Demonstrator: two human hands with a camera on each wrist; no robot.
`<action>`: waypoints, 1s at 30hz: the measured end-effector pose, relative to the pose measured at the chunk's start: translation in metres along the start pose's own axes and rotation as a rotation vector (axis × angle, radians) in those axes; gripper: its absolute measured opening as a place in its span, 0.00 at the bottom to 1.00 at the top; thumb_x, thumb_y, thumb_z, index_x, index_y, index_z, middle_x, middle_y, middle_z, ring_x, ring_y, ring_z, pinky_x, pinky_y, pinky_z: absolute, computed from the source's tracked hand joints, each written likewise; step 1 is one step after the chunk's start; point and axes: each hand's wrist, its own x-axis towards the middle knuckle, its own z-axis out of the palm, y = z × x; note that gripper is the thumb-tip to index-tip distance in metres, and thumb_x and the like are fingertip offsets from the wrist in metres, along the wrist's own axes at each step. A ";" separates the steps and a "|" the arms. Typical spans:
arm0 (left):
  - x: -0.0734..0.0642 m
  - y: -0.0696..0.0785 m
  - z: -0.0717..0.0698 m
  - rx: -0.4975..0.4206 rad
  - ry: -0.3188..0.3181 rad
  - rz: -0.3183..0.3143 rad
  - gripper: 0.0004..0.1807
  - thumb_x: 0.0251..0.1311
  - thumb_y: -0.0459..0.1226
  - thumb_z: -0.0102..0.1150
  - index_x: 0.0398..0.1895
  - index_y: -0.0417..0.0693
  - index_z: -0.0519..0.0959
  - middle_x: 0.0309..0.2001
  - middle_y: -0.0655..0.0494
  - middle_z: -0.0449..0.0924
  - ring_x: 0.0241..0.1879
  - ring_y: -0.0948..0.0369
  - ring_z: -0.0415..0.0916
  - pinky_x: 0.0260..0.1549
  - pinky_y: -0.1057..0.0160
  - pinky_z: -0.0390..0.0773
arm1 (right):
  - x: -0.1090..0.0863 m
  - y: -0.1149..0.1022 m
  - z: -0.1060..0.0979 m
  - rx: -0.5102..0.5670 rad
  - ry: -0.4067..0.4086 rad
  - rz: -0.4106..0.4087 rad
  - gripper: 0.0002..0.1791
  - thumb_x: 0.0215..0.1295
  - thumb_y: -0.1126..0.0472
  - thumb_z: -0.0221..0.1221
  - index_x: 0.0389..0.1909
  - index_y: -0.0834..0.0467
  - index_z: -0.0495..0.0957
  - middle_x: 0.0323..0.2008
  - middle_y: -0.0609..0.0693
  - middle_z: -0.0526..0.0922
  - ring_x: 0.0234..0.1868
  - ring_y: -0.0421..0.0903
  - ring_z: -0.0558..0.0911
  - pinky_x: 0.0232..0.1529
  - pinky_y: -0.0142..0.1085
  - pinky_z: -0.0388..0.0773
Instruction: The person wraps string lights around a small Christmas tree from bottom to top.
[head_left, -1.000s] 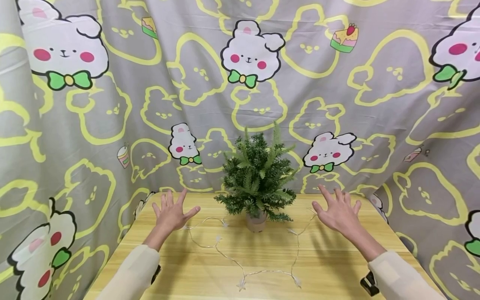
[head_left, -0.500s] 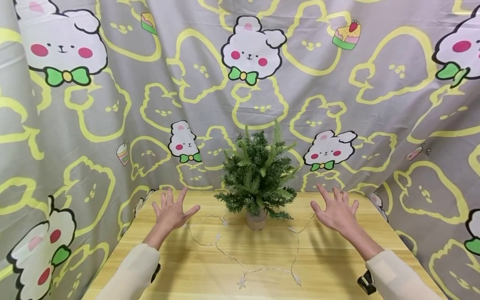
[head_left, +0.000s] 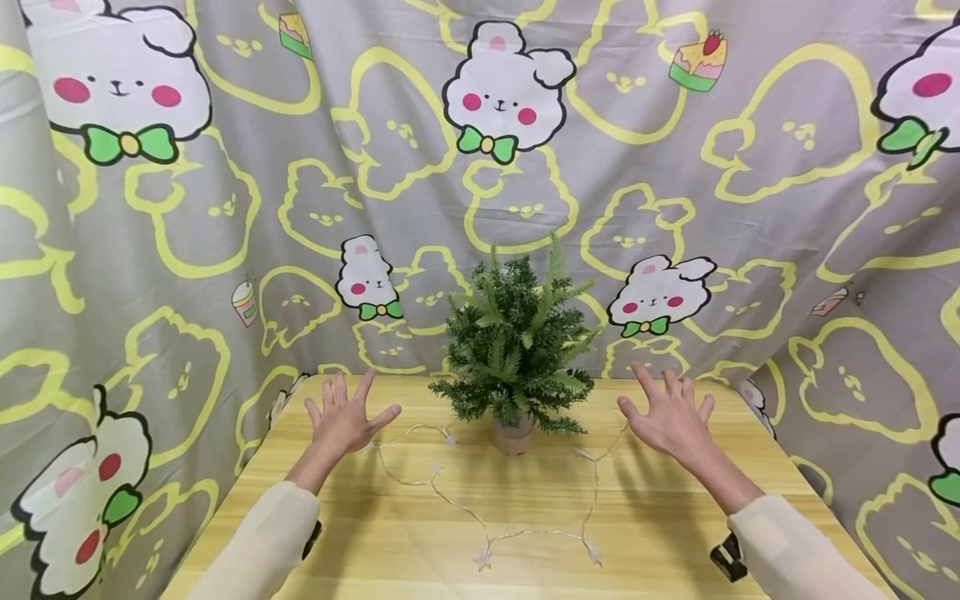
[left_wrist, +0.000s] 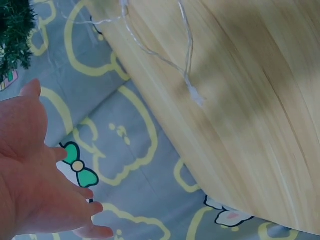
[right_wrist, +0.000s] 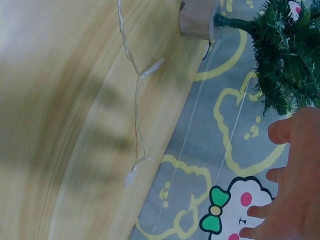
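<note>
Bunny-print curtain backs a wooden desk (head_left: 675, 533) where the left hand (head_left: 341, 421) and right hand (head_left: 670, 419) hover fingers spread, holding nothing, flanking a small potted fir tree (head_left: 516, 354), star string lights (head_left: 480, 517) lying between them, about equally near both.

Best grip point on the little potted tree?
Probably the pot at the base, one hand from each side: the left hand and right hand flank it, open. The small tree has bushy foliage overhanging the pot, so come in low, beneath the branches.
</note>
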 end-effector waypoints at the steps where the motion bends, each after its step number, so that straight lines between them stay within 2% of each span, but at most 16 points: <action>1: 0.000 0.002 0.000 -0.004 -0.006 0.001 0.48 0.69 0.62 0.51 0.83 0.52 0.45 0.77 0.22 0.28 0.76 0.26 0.26 0.65 0.20 0.25 | 0.000 -0.001 0.001 0.000 -0.005 -0.002 0.41 0.74 0.34 0.45 0.80 0.52 0.52 0.74 0.79 0.49 0.72 0.80 0.48 0.61 0.83 0.35; 7: -0.007 0.016 0.000 -0.005 -0.044 0.023 0.49 0.67 0.64 0.52 0.82 0.53 0.47 0.78 0.24 0.32 0.77 0.28 0.30 0.66 0.20 0.30 | 0.000 -0.010 0.012 0.001 -0.043 -0.028 0.41 0.74 0.35 0.46 0.79 0.53 0.54 0.74 0.77 0.52 0.72 0.79 0.52 0.63 0.81 0.40; 14: -0.012 0.030 0.008 -0.017 -0.080 0.055 0.47 0.68 0.61 0.53 0.82 0.53 0.49 0.78 0.25 0.37 0.77 0.29 0.35 0.67 0.20 0.37 | -0.007 -0.024 0.022 0.040 -0.117 -0.047 0.37 0.74 0.39 0.50 0.78 0.52 0.59 0.69 0.76 0.64 0.68 0.76 0.65 0.58 0.76 0.56; 16: -0.012 0.031 0.011 -0.031 -0.070 0.067 0.46 0.69 0.60 0.54 0.82 0.52 0.50 0.77 0.24 0.42 0.76 0.29 0.41 0.67 0.21 0.42 | -0.007 -0.026 0.025 0.067 -0.127 -0.043 0.36 0.74 0.42 0.51 0.77 0.52 0.60 0.69 0.73 0.67 0.67 0.73 0.67 0.56 0.71 0.61; 19: -0.010 0.033 0.015 -0.094 -0.022 0.087 0.46 0.68 0.59 0.57 0.80 0.46 0.53 0.72 0.24 0.59 0.71 0.30 0.59 0.66 0.27 0.56 | -0.008 -0.027 0.030 0.127 -0.111 -0.043 0.34 0.73 0.45 0.53 0.75 0.53 0.63 0.68 0.70 0.71 0.66 0.71 0.71 0.53 0.65 0.66; 22: -0.009 0.033 0.018 -0.171 0.026 0.099 0.46 0.67 0.57 0.60 0.78 0.41 0.56 0.66 0.27 0.71 0.64 0.32 0.70 0.62 0.32 0.65 | -0.009 -0.028 0.034 0.197 -0.091 -0.055 0.31 0.72 0.48 0.56 0.72 0.56 0.67 0.64 0.70 0.75 0.62 0.72 0.76 0.54 0.65 0.70; 26: -0.008 0.034 0.020 -0.268 0.025 0.098 0.46 0.65 0.54 0.64 0.77 0.38 0.58 0.68 0.29 0.69 0.62 0.31 0.72 0.62 0.33 0.69 | -0.012 -0.031 0.035 0.324 -0.118 -0.078 0.29 0.70 0.52 0.59 0.68 0.60 0.71 0.59 0.72 0.78 0.55 0.73 0.79 0.52 0.64 0.78; 30: -0.006 0.033 0.021 -0.353 -0.001 0.107 0.43 0.64 0.49 0.67 0.75 0.38 0.61 0.66 0.29 0.71 0.61 0.33 0.74 0.56 0.36 0.77 | -0.013 -0.034 0.036 0.447 -0.199 -0.073 0.26 0.68 0.54 0.61 0.63 0.63 0.75 0.55 0.69 0.82 0.53 0.67 0.83 0.49 0.57 0.83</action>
